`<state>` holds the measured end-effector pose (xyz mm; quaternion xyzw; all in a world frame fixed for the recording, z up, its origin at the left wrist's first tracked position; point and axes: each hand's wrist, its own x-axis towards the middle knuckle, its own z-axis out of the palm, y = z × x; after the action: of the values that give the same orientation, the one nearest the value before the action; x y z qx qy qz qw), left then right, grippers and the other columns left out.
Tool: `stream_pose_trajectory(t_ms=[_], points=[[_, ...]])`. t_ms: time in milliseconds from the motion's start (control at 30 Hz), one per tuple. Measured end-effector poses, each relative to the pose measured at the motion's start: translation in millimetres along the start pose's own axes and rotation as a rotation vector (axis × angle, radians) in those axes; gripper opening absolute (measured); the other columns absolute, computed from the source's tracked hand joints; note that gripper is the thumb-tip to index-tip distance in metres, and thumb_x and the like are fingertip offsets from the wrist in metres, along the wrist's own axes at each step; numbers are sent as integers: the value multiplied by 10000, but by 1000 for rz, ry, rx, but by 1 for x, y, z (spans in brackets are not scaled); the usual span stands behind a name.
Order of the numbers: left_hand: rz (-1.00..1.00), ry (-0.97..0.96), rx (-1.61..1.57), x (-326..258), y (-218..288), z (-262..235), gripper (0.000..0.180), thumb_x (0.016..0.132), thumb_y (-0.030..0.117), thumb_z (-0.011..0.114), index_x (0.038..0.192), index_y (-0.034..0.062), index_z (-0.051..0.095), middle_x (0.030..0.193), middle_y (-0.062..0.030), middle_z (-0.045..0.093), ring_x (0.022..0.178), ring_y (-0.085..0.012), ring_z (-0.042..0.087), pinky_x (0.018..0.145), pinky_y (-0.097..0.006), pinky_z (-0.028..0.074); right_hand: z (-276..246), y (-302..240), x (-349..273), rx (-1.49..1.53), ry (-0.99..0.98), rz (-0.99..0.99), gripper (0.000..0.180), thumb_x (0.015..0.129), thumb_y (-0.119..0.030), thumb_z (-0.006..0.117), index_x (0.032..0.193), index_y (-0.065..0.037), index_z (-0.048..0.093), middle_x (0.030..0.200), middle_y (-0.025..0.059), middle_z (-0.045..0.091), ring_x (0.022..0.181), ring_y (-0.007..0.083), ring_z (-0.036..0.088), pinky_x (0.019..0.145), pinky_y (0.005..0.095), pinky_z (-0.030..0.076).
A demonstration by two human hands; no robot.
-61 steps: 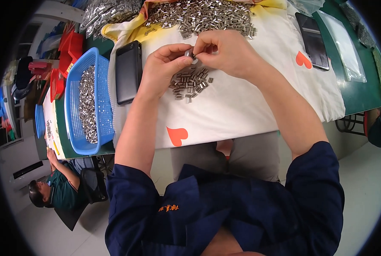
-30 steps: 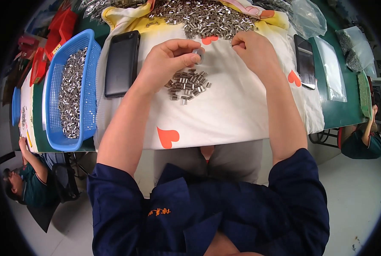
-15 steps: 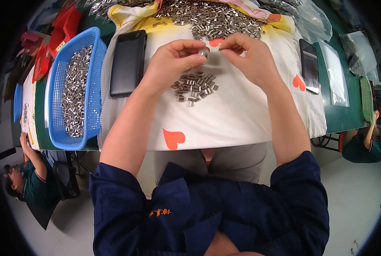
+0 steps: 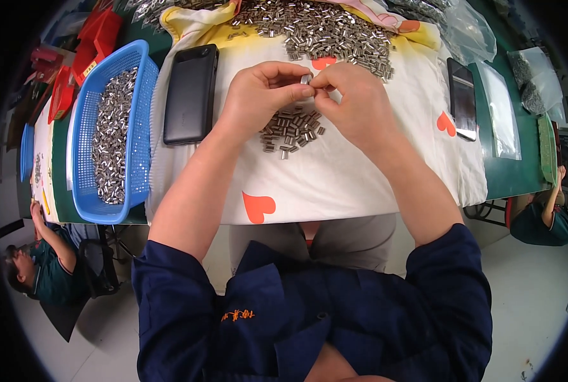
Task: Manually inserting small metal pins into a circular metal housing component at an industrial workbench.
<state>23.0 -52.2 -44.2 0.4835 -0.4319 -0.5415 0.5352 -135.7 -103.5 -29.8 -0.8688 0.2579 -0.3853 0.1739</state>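
Note:
Between thumb and fingers of my left hand (image 4: 258, 92) is a small silvery metal piece (image 4: 306, 79), partly covered by the fingertips. My right hand (image 4: 354, 99) is closed in a pinch right against that piece; whatever its fingertips hold is too small to make out. Below the hands, a small pile of short metal cylinders (image 4: 290, 132) lies on the white cloth (image 4: 335, 184), partly hidden by my left hand. A much larger heap of similar cylinders (image 4: 335, 35) spreads over the far part of the cloth.
Left of the cloth stands a blue mesh basket (image 4: 145, 127) holding many metal pieces. A black power bank (image 4: 191, 95) lies beside it, and a dark phone (image 4: 462, 99) at the right. Plastic bags (image 4: 465, 32) and red bins (image 4: 96, 41) line the back. Co-workers (image 4: 48, 261) sit at both sides.
My right hand has moved left and now meets my left hand at the metal piece; before, a gap lay between them. My left hand has barely moved.

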Motion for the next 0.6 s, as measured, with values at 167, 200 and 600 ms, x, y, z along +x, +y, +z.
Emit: stream_pose_trajectory(t_ms=[167,200,600], points=[[-5,-21,19,-1,1,-3,282,742,-9,632,1015,-34,564,885,-75,619,787,-114,597,709,-209,486,-3,0,-1,159,-42,159,69,679,-62,609,729,-26,575,698,82,584,622,214,569,574,303,459],[2,-23,52,-1,3,-2,288,742,-14,629,1021,-35,562,886,-75,618,786,-111,597,714,-206,486,-4,2,-1,174,-33,168,75,689,-66,611,746,-27,584,705,84,592,631,203,576,583,289,461],[-118,-149,201,-6,10,1,276,724,1,655,994,-3,598,838,-34,606,773,-79,576,712,-192,477,-52,35,15,8,-176,531,144,737,-99,606,852,-13,597,688,1,570,637,66,502,606,202,406]])
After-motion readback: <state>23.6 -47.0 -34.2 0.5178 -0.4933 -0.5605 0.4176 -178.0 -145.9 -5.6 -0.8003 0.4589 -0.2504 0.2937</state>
